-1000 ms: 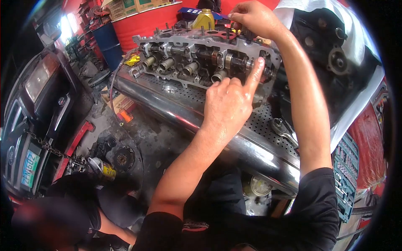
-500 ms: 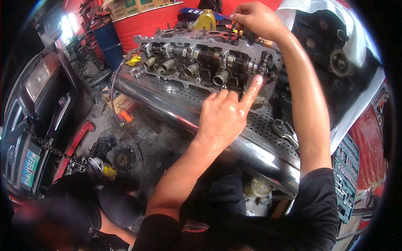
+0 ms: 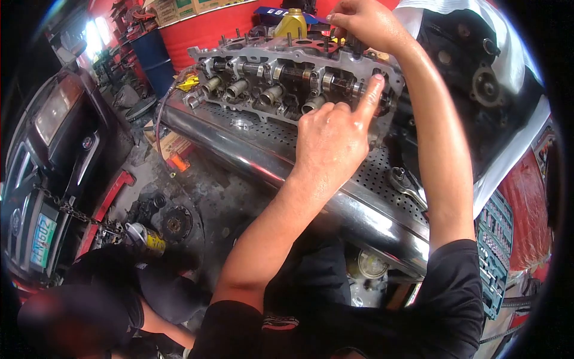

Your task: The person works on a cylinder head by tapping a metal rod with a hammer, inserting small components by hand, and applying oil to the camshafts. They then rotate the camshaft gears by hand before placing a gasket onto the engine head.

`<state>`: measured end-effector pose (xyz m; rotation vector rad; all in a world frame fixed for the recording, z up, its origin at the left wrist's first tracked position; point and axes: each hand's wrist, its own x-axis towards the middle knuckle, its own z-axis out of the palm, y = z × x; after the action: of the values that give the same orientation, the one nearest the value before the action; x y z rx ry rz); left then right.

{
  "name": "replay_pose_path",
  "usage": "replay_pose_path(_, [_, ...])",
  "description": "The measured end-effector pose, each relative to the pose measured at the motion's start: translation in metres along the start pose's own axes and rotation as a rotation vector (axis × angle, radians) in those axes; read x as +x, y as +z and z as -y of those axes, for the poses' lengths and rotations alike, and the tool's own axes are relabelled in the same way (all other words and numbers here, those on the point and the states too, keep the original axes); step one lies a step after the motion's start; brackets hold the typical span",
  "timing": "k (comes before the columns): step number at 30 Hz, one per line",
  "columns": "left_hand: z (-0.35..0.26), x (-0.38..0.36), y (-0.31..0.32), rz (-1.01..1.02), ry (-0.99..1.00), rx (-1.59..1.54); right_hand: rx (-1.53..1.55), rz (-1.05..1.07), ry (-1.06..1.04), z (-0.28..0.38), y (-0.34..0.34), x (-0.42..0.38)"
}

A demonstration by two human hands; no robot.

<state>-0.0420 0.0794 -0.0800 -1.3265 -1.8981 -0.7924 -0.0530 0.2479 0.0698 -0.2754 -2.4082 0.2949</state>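
A metal cylinder head [image 3: 326,58] stands tilted on a perforated metal bench [image 3: 272,133], with a camshaft [image 3: 293,75] running along its near side. My left hand [image 3: 333,136] is in front of its right end. The index finger is stretched out, its tip at the camshaft's right end; the other fingers are curled and hold nothing visible. My right hand [image 3: 372,25] is above the far right edge of the head. Its fingers are bent and closed, and whatever lies between them is hidden from me. Below it, dark parts show at the head's upper edge.
A ratchet wrench [image 3: 408,184] lies on the bench at right. Behind the head stand a yellow bottle [image 3: 292,25] and a red drum [image 3: 221,31]. A socket set [image 3: 494,260] is at lower right, a dark car [image 3: 72,140] at left. Another person [image 3: 104,272] is at lower left.
My left hand has moved up and to the right, its index fingertip rising along the head's right end. My right hand has stayed nearly in place.
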Motion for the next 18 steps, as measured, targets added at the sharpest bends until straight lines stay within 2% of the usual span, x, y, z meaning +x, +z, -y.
replay_pose_path(18, [-0.003,-0.033,0.009,-0.015,0.002,0.022,0.103,0.060,0.066,0.007,-0.003,-0.005])
